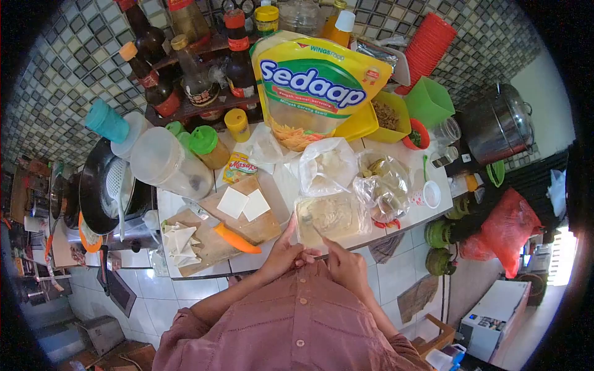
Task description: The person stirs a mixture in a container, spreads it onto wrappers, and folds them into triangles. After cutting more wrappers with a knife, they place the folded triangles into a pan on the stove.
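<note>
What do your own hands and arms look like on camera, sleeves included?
My left hand and right hand are bare, with no gloves or watch visible. The dusty mauve sleeves leave both forearms uncovered, matching my shirt.

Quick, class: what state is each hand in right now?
Left hand: fingers partly curled beside the tub; grip cannot be told.
Right hand: closed, seemingly on a thin utensil pointing into the tub.

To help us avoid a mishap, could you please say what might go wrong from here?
The knife's orange handle juts past the cutting board, so the left hand might knock it. The container of pale paste sits near the counter's front edge and could perhaps slide off if bumped.
</note>
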Available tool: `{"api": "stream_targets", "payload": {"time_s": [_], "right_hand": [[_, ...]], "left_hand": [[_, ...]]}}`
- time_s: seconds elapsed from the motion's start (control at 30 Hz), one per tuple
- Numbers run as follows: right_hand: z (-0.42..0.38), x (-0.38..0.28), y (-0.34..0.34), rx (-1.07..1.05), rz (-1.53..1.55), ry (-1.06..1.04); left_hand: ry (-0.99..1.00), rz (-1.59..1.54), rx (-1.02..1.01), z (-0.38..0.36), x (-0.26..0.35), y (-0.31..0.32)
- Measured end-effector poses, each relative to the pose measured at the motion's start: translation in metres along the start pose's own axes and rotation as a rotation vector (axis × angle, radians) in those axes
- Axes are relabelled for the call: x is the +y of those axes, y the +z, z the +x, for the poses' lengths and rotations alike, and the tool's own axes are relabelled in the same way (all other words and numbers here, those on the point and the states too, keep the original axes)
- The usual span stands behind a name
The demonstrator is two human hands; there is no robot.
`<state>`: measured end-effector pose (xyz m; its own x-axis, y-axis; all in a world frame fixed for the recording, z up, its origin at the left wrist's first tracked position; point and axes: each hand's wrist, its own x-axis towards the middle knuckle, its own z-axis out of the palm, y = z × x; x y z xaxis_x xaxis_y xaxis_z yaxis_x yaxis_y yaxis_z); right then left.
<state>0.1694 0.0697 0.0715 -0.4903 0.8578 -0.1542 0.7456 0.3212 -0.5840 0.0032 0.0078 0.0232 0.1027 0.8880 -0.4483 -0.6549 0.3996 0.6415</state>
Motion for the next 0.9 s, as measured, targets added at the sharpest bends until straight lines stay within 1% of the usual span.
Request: {"api": "stream_targets", "payload": {"time_s": [0.03, 0.07, 0.17, 0.23, 0.27, 0.4, 0.47, 0.6, 0.67, 0.77, 0.9], "right_hand": [[-0.002, 0.000, 0.002, -0.017, -0.049, -0.056], [-0.001, -0.001, -0.002, -0.015, -0.048, -0.055], [0.005, 0.002, -0.019, -0.057, -0.025, 0.012], [0.008, 0.007, -0.025, 0.107, -0.108, 0.006], [0.007, 0.002, -0.031, 0.116, -0.085, 0.056], [-0.001, -0.008, -0.035, 0.075, -0.110, 0.127], [-0.005, -0.010, -0.032, 0.086, -0.111, 0.073], [0.001, -0.016, -0.028, 0.071, -0.093, 0.013], [0.011, -0.011, -0.015, 0.047, -0.164, -0.051], [0.014, -0.015, -0.002, 0.007, -0.206, -0.045], [0.009, -0.018, -0.014, -0.037, -0.206, -0.052]], "left_hand": [[-0.004, 0.012, 0.004, 0.000, -0.001, -0.001], [-0.009, 0.025, 0.007, 0.000, -0.002, -0.002], [0.005, 0.027, 0.000, 0.001, -0.005, -0.003], [0.042, 0.026, 0.015, 0.001, -0.004, 0.001], [0.081, 0.024, 0.028, 0.001, -0.004, 0.003], [0.071, 0.018, 0.022, 0.002, -0.010, -0.002], [0.038, 0.005, -0.034, 0.003, -0.013, -0.008], [0.040, -0.012, 0.006, 0.003, -0.013, -0.005], [0.051, -0.059, 0.027, 0.002, -0.011, -0.001], [0.065, -0.026, 0.040, 0.004, -0.009, -0.005], [0.087, -0.049, 0.037, 0.004, -0.011, -0.005]]}}
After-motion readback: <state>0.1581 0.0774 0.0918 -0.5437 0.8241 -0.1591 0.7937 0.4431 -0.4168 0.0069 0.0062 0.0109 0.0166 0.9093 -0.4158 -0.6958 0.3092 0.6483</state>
